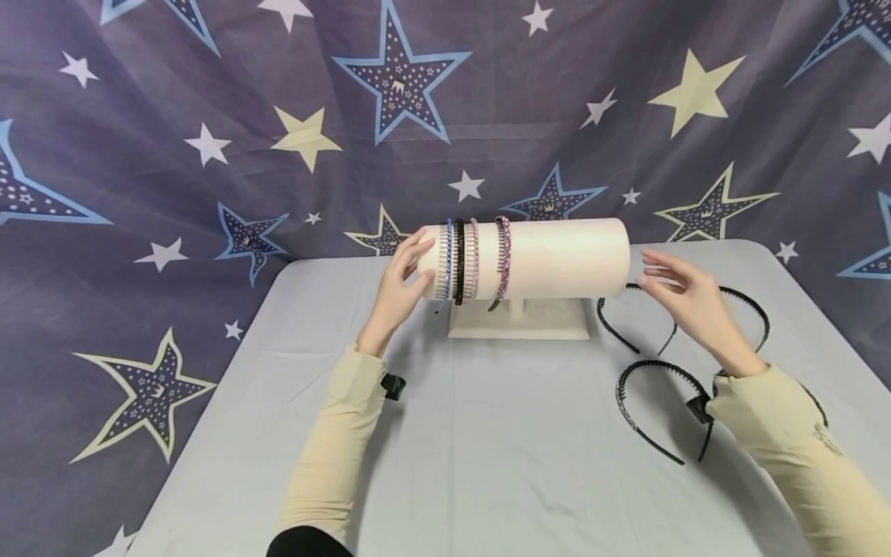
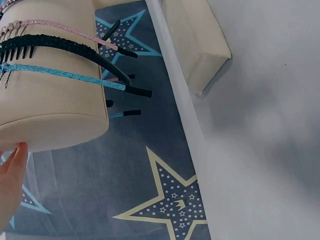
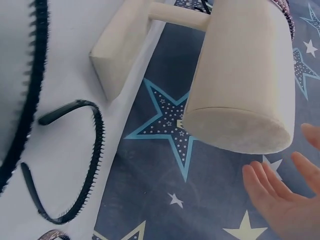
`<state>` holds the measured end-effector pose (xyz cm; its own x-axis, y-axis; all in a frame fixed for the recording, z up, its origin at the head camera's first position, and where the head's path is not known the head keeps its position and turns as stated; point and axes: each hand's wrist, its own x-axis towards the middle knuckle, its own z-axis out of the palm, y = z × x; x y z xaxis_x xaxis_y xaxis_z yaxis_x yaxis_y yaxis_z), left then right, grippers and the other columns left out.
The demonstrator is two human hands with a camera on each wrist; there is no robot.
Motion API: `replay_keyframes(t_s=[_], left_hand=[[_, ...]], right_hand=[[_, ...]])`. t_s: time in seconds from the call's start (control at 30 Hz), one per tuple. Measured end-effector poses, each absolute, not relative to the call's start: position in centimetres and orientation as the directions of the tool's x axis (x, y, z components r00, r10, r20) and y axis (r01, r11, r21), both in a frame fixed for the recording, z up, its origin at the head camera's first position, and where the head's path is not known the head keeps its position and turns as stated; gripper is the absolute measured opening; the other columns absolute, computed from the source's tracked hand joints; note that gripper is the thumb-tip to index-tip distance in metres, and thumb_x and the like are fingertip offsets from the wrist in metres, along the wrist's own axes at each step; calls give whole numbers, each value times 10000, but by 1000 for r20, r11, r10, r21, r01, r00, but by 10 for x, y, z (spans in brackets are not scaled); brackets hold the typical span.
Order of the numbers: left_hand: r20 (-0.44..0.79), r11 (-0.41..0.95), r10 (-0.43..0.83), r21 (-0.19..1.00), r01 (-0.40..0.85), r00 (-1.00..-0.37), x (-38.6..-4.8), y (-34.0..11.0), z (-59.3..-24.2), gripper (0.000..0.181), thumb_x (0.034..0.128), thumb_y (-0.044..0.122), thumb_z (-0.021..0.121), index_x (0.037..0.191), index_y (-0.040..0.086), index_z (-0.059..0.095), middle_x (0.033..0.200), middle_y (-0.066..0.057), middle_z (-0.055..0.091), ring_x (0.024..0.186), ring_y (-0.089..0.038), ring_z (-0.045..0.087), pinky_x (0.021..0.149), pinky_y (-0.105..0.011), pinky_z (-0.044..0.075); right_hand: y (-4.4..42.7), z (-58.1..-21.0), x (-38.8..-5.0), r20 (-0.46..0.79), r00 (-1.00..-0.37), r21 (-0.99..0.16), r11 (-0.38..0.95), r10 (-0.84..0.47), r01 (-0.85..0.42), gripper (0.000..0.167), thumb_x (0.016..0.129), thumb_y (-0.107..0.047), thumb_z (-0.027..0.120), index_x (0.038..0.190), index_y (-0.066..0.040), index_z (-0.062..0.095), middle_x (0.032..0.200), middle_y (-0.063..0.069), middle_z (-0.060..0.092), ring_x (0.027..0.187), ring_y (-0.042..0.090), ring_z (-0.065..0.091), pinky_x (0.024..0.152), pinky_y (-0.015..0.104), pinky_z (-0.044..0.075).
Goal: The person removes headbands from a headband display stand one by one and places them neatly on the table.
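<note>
A cream cylindrical headband stand (image 1: 564, 259) carries a blue headband (image 1: 448, 259), a black one (image 1: 459, 263), a pale pink one (image 1: 475, 259) and, a little apart, a purple-pink headband (image 1: 504, 259). At the cylinder's left end my left hand (image 1: 400, 282) rests with its fingers against the edge. My right hand (image 1: 685, 298) is held beside the right end, fingers loosely bent and nothing between them. In the right wrist view a gap shows between the right hand (image 3: 285, 200) and the cylinder's end face (image 3: 240, 130).
Several dark headbands lie on the grey-covered table at the right, one (image 1: 654, 371) near my right sleeve and another (image 1: 612, 325) beside the stand's base (image 1: 518, 321). A star-patterned cloth (image 1: 487, 155) hangs behind the table.
</note>
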<state>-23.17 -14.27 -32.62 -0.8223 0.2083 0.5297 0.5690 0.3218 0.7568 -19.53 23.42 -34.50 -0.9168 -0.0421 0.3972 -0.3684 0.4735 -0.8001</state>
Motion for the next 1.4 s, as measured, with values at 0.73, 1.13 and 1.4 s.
replay_keyframes(t_s=[0.73, 1.13, 1.4], left_hand=[[521, 327, 201, 763, 558, -830, -229, -141, -325, 388, 820, -61, 518, 1203, -95, 465, 1369, -216, 315, 1241, -323, 325, 1004, -386, 346], [526, 371, 199, 741, 560, -827, -251, -148, -346, 399, 827, -18, 533, 1223, -3, 493, 1395, -88, 327, 1259, -214, 321, 1006, -320, 346], [692, 527, 81, 581, 620, -717, -237, -143, -344, 322, 798, -6, 541, 1119, -7, 557, 1199, -141, 501, 1110, -224, 464, 947, -281, 390]], right_hand=[[218, -343, -217, 395, -917, -836, 394, -50, -382, 477, 840, -86, 583, 1291, -24, 439, 1309, 133, 424, 1032, 16, 477, 803, 73, 424], [212, -347, -219, 406, -914, -832, 411, -5, -372, 469, 851, -109, 570, 1300, -65, 441, 1225, 215, 476, 946, -19, 495, 760, 77, 444], [211, -348, -217, 413, -910, -823, 415, -30, -387, 489, 855, -96, 561, 1318, -55, 409, 1229, 231, 465, 956, 24, 496, 739, 64, 437]])
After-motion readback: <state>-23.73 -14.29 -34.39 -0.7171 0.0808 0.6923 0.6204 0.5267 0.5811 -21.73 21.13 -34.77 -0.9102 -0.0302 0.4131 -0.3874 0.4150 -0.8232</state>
